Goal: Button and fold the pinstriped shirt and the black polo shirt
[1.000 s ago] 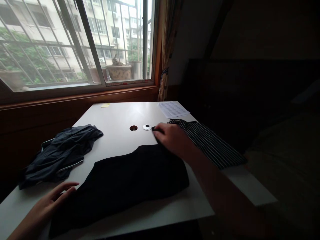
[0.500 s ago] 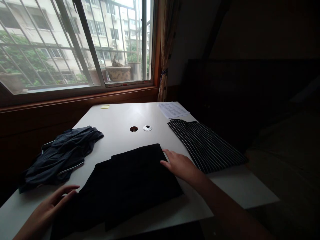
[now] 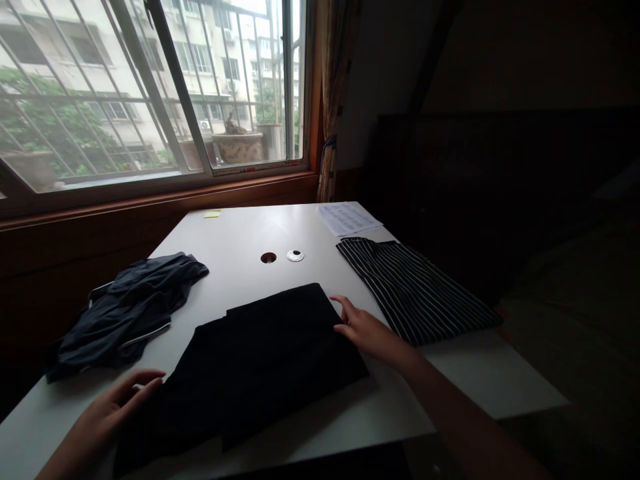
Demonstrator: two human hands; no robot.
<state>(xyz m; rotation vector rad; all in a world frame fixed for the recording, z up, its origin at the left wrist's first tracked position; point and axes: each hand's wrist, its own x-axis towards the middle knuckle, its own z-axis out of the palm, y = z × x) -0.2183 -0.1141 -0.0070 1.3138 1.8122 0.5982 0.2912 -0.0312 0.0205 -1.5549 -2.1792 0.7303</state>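
Note:
A black garment [image 3: 270, 360] lies folded on the white table [image 3: 240, 230]; its exact kind is hard to make out in the dim light. At its left edge rests my left hand [image 3: 117, 410], fingers extended and thumb a little apart. My right hand [image 3: 367, 330] touches the garment's right edge, its thumb and forefinger spread. Neither hand visibly grips the cloth. Between my right hand and the table's right side lies a black garment with white stripes [image 3: 413, 290], folded flat.
A crumpled dark grey-blue garment with white piping [image 3: 135, 310] lies at the left. Printed paper sheets [image 3: 347, 219] and a yellow sticky note [image 3: 213, 214] are at the far end. In mid-table are a round hole [image 3: 269, 258] and a white disc-shaped cap [image 3: 295, 255].
My right hand brought the garment's raised corner down, folding its right part over toward the left, then let go. Since then it has barely moved. My left hand stays at the left edge.

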